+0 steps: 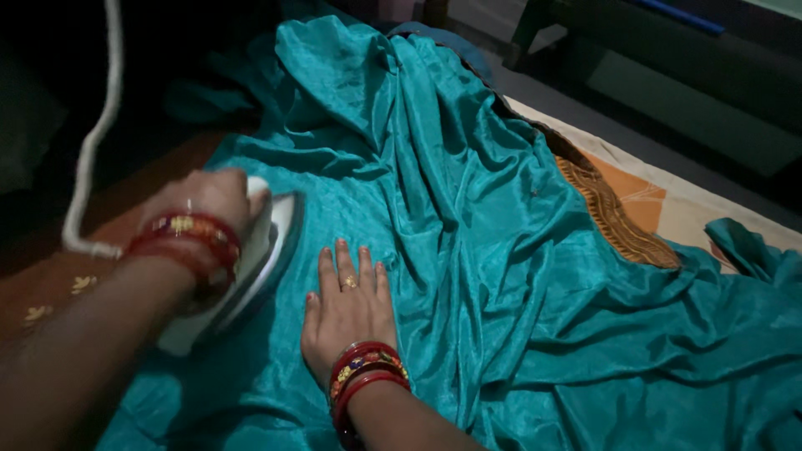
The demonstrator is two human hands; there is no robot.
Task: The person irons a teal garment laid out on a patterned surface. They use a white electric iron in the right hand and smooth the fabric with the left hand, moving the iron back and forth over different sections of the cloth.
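Observation:
A long teal cloth (468, 192) lies spread and rumpled across the surface. My left hand (205, 200), with red and gold bangles at the wrist, grips the handle of a white iron (263, 250) whose soleplate rests on the cloth at the left. My right hand (347, 305), wearing a ring and red bangles, lies flat with fingers apart on the cloth just right of the iron. The iron's white cord (92, 142) runs up and away at the far left.
A brown patterned cover (50, 292) shows at the left under the cloth. An orange and cream sheet with a brown border (626, 209) lies at the right. Dark furniture (668, 58) stands at the top right, beyond a grey floor.

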